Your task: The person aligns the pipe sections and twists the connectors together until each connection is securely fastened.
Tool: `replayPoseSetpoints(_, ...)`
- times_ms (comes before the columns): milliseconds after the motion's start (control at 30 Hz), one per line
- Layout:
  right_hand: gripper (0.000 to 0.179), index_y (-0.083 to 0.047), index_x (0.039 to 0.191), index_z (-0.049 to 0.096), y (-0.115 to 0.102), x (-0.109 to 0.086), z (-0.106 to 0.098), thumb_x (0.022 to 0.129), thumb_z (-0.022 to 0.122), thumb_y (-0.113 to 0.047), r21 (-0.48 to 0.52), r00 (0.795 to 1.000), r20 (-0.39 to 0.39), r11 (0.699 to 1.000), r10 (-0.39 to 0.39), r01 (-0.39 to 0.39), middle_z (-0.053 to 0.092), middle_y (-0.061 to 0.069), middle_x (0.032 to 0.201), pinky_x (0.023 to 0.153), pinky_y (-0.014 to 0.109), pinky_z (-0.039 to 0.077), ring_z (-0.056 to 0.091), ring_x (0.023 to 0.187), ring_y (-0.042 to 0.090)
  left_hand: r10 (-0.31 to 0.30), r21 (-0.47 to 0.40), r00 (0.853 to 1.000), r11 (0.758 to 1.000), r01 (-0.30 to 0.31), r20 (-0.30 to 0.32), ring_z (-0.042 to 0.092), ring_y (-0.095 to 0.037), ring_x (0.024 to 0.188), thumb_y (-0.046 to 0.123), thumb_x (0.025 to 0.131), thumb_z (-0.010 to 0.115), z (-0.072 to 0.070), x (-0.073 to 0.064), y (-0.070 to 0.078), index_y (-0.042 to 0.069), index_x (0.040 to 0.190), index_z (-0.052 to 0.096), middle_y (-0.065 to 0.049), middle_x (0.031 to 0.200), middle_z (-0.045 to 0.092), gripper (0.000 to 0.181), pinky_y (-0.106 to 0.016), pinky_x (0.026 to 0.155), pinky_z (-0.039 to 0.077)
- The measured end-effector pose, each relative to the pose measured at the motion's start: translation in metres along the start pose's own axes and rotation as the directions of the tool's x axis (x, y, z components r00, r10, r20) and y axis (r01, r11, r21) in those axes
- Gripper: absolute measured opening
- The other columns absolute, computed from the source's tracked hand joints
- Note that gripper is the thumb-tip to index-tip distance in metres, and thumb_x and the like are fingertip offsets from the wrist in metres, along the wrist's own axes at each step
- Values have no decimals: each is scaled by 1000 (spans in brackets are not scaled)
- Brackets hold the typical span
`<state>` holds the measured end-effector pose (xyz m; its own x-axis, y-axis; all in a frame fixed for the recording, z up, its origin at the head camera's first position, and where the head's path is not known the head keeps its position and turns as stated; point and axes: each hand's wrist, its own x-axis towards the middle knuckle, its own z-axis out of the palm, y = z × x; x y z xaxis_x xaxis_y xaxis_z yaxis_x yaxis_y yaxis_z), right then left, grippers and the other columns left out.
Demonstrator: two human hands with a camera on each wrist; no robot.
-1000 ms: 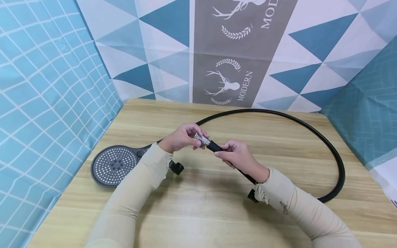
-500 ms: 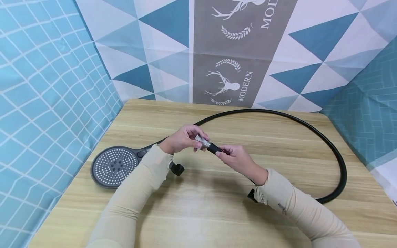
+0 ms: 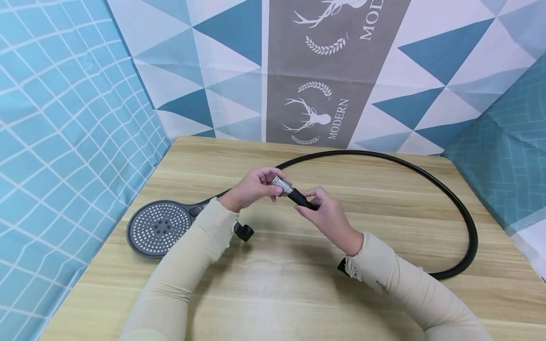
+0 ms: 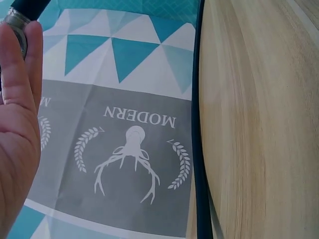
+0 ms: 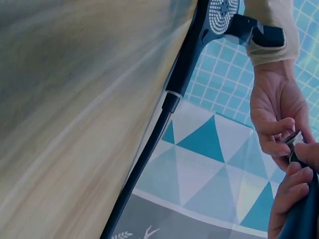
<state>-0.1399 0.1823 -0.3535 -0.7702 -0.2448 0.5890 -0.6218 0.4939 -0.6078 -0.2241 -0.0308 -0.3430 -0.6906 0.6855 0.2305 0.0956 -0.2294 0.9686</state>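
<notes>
Between thumb and fingers, my left hand (image 3: pixel 255 188) pinches a silver metal hose connector (image 3: pixel 282 186) above the table. The connector is joined to the black end of a shower hose (image 3: pixel 300 197), which my right hand (image 3: pixel 326 215) grips just below it. In the right wrist view the left hand (image 5: pixel 279 99) meets the connector (image 5: pixel 295 141) from above, and the right hand (image 5: pixel 291 191) holds the hose below. Only part of the left hand (image 4: pixel 17 119) shows in the left wrist view. A grey shower head (image 3: pixel 159 228) lies face up at the left, its handle partly behind the left forearm.
The hose (image 3: pixel 443 184) loops across the back and right of the wooden table (image 3: pixel 273 293). One black bracket-like part (image 3: pixel 244 232) sits by the left cuff. Another black piece (image 3: pixel 342 266) lies partly hidden by the right cuff. Patterned sheets rise around the table.
The right hand has shifted slightly down the hose and spread its finger and thumb, showing more of the black end. The left hand and the connector have moved up a little.
</notes>
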Motion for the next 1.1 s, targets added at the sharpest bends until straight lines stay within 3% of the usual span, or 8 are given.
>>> replayPoseSetpoints(200, 22, 8, 92, 67, 4, 2, 2, 73, 78, 9, -2, 991, -58, 993, -118, 118, 72, 16, 80, 50, 15, 45, 59, 58, 11, 61, -35, 998, 998, -61, 3, 68, -9, 78, 38, 68, 84, 0, -1, 1, 28, 94, 71, 9, 96, 73, 31, -22, 63, 51)
replayPoseSetpoints(400, 28, 7, 106, 70, 2, 2, 1, 79, 76, 3, -70, 984, -5, 982, -176, 175, 73, 15, 88, 53, 16, 47, 61, 60, 10, 109, -83, 993, 991, -105, 51, 69, -10, 79, 28, 70, 83, -2, -2, 0, 28, 92, 73, 7, 97, 73, 24, -20, 64, 51)
replayPoseSetpoints(500, 24, 5, 105, 70, 2, 2, 1, 82, 74, 1, -105, 979, 20, 973, -205, 206, 71, 10, 79, 50, 16, 43, 54, 56, 7, 101, -68, 994, 993, -98, 50, 69, -9, 80, 30, 70, 83, -2, -3, 1, 28, 91, 72, 8, 97, 73, 24, -20, 64, 50)
replayPoseSetpoints(700, 12, 2, 99, 68, -1, 3, 0, 88, 68, -4, -146, 979, 80, 969, -188, 198, 58, 1, 69, 47, 18, 38, 45, 54, 5, 98, -32, 994, 995, -96, 51, 68, -8, 78, 35, 70, 83, -3, -3, 2, 29, 91, 72, 9, 95, 73, 25, -20, 64, 50)
replayPoseSetpoints(833, 22, 5, 104, 64, -2, 3, 1, 86, 71, -5, -173, 984, 77, 970, -161, 172, 58, 4, 65, 44, 20, 38, 46, 51, 6, 105, -32, 993, 994, -104, 46, 68, -8, 77, 35, 70, 83, -1, -3, 3, 29, 91, 72, 9, 95, 73, 24, -20, 64, 50)
replayPoseSetpoints(933, 41, 9, 107, 55, 0, 4, 3, 79, 80, -8, -306, 965, 60, 916, -254, 260, 59, 7, 64, 42, 20, 41, 49, 47, 8, 124, -27, 992, 992, -123, 28, 68, -7, 77, 36, 70, 83, 0, -3, 5, 29, 91, 72, 10, 94, 73, 24, -20, 64, 50)
replayPoseSetpoints(1033, 48, 7, 103, 52, 3, 6, 6, 73, 85, -11, -452, 920, 38, 815, -389, 363, 60, 9, 65, 41, 23, 44, 53, 46, 12, 147, -21, 989, 989, -147, 12, 67, -7, 76, 36, 70, 82, 1, -3, 5, 29, 92, 72, 11, 95, 73, 25, -20, 65, 50)
replayPoseSetpoints(1100, 42, 5, 98, 54, 4, 8, 7, 74, 85, -10, -500, 895, 21, 770, -446, 396, 61, 10, 66, 41, 25, 45, 54, 47, 13, 160, -22, 987, 987, -160, 7, 66, -7, 76, 36, 70, 82, 1, -2, 6, 28, 92, 72, 10, 95, 73, 25, -20, 65, 50)
